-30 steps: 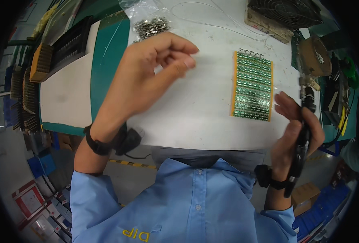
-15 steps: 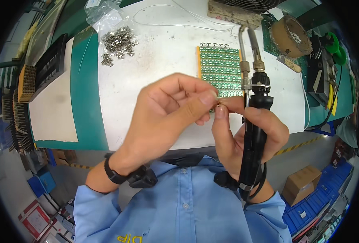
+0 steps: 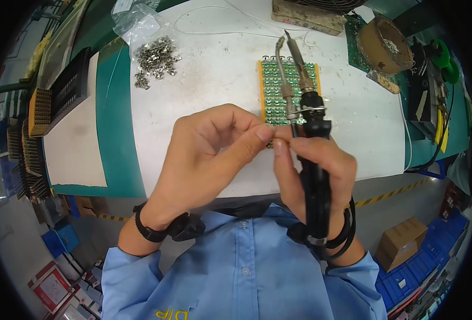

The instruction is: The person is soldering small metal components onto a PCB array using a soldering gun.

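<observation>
My right hand is wrapped around a soldering iron with a black handle and a thin metal feed tube alongside; its tip points away from me. Thumb and fingertip of that hand meet the fingertips of my left hand. My left hand is closed in a pinch, on something too small and too covered to make out. Just beyond the fingertips lies a green circuit board panel with yellow edge strips and rows of small metal parts. The iron and my hands hide some of it.
Small metal pieces lie heaped by a clear plastic bag at the far left. At the far right are a round brown container, a wooden-handled tool and a block. Black racks stand left.
Both hands have shifted slightly left, still meeting at the fingertips. The soldering iron has swung left with my right hand, and its tip now lies over the panel's far side.
</observation>
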A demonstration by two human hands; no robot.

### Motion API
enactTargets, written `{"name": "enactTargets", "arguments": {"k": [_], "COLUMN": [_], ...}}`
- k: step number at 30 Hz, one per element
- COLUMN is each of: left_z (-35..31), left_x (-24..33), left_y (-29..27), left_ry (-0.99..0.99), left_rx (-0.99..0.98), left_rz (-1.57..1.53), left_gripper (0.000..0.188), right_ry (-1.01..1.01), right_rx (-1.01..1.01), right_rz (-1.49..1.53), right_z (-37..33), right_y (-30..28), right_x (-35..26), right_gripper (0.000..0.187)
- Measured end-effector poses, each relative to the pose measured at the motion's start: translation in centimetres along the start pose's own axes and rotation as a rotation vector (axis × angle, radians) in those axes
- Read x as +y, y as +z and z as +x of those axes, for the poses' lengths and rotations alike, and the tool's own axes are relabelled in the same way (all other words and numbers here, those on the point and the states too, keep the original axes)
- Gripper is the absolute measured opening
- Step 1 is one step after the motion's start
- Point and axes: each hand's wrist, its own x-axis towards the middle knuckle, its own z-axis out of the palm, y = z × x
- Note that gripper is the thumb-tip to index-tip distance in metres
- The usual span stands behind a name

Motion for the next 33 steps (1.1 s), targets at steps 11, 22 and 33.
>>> {"name": "enactTargets", "arguments": {"k": [11,22,33], "left_z": [0.7,8.0,16.0], "left_x": [-0.9,3.0,5.9], "left_y": [0.6,-0.2,0.8], "left_ry": [0.297,0.505,-0.038], "left_rx": [-0.114,-0.33,-0.438], "left_rz": [0.11,0.639,0.731], "left_gripper": [0.013,0.007,0.017], "right_ry": [-0.016,0.02,-0.059], "right_rx": [0.17,0.046,0.037], "right_rz": [0.218,0.049,-0.424], "right_z": [-1.0,0.9,1.5], "right_y": [-0.4,-4.3,-8.9], "right_x": [-0.2,2.4,5.8], "right_gripper": [0.033,0.035,0.059]}}
